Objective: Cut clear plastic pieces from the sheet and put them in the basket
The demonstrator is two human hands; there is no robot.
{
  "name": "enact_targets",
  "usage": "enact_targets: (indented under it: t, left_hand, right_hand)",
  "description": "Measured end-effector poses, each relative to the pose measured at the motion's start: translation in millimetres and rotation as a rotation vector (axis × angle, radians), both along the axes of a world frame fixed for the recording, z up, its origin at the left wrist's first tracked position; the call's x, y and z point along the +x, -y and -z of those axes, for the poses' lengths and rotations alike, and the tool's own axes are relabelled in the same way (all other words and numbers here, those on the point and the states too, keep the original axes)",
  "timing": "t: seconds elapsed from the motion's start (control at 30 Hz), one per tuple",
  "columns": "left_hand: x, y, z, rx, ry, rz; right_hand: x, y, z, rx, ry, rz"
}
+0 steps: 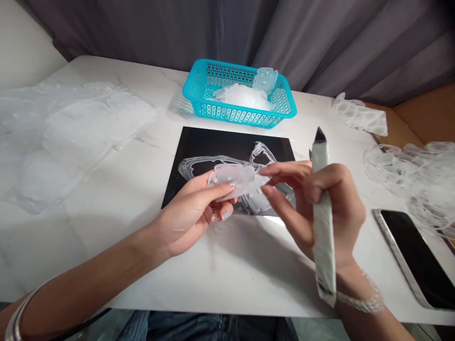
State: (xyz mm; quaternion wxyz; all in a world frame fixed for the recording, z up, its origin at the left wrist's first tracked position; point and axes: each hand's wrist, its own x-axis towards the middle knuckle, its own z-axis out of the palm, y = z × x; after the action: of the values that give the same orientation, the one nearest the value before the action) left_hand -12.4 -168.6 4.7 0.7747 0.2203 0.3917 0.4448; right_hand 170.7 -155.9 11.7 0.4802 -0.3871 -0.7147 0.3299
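Observation:
My left hand is closed on a small translucent plastic piece, held above the black mat. My right hand grips a tape-wrapped knife-like tool with a dark tip pointing up, and its fingers reach to the right edge of the same plastic piece. Under the hands, thin clear plastic frame scraps lie on the mat.
A turquoise basket with translucent pieces stands behind the mat. Clear plastic sheets cover the table's left side. Cut plastic scraps pile at the right, near a phone. Grey curtains hang behind.

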Motion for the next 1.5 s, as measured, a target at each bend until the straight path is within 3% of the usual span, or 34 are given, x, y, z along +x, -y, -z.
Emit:
enact_targets:
  t: [0.1,0.2,0.27,0.37,0.47,0.6,0.7,0.8,0.87,0.93,1.17,1.37,1.5]
  left_hand:
    - [-1.7,0.7,0.2,-0.1,0.03,0.14]
    - [-4.8,1.5,-1.1,-0.136,-0.094,0.257]
    - [-7.0,1.9,-4.7,-0.016,-0.302,0.172]
    - [-8.8,2.9,-13.0,0.306,-0.683,-0.074]
    - [-8.3,4.3,-17.7,0.534,-0.898,-0.123]
    - [-8.7,4.6,-15.0,0.606,-0.781,-0.031]
    - [-9.3,5.5,-13.2,0.554,-0.694,0.026]
    - [-7.8,7.8,-14.0,0.549,-0.735,-0.011]
    - [-6.2,9.3,-14.5,0.568,-0.774,-0.022]
    - [-5.1,10.8,-14.3,0.586,-0.801,-0.02]
    - [-2.8,15.2,-9.1,0.747,-0.984,-0.064]
    - [-1.5,16.2,-7.3,0.85,-1.053,-0.068]
    - [-1.2,17.2,-7.2,0.823,-1.043,-0.063]
  right_hand:
    - [-0.3,0.9,-1.4,0.016,0.091,-0.15]
    - [-0.7,1.2,-2.8,-0.194,0.036,-0.048]
    - [-0.3,1.1,-4.3,-0.344,-0.024,0.041]
    - [0.4,0.9,-6.0,-0.466,-0.101,0.054]
    - [0.0,1.5,-5.3,-0.485,-0.116,0.026]
    - [-2.6,3.6,-0.9,-0.342,-0.119,0.006]
    - [-5.4,6.2,2.0,-0.056,-0.085,0.056]
    - [-7.2,8.3,3.9,0.251,-0.005,0.069]
    - [-7.1,8.3,5.4,0.318,0.034,0.035]
    - [-6.0,7.2,6.6,0.28,0.027,-0.003]
    - [-3.5,4.4,0.3,-0.101,-0.107,-0.075]
    - [-7.9,5.1,-1.8,-0.189,-0.115,-0.02]
    - [-9.6,7.0,0.3,-0.218,-0.127,-0.009]
